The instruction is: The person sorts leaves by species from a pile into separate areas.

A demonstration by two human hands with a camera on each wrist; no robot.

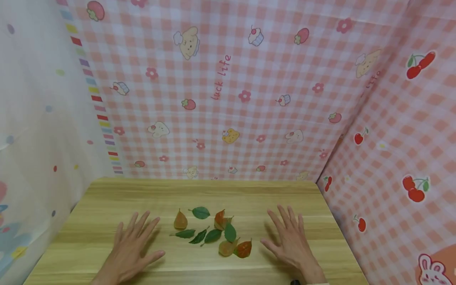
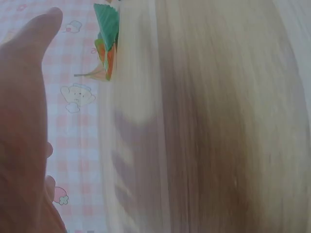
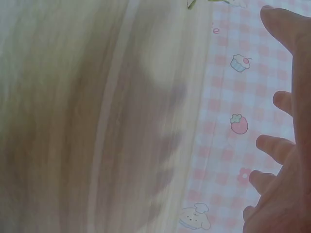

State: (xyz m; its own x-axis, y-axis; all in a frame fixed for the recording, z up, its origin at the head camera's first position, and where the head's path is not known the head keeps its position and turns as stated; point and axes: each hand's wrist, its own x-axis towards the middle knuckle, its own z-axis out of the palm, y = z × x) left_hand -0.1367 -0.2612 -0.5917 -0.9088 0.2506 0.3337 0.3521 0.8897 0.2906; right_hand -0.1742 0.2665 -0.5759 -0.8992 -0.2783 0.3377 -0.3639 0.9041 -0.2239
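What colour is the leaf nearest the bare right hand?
That rounded, pointy-tipped leaf is mostly orange-red; the head view shows it best.

On the pink checked cloth (image 1: 270,67), the red lettering (image 1: 221,77) says "luck life" (it runs slanted); other letters (image 1: 374,81) are unclear.

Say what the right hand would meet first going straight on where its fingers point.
The right hand would probably meet the pink checked backdrop beyond the table; the leaves lie left of its line, though depth is unclear.
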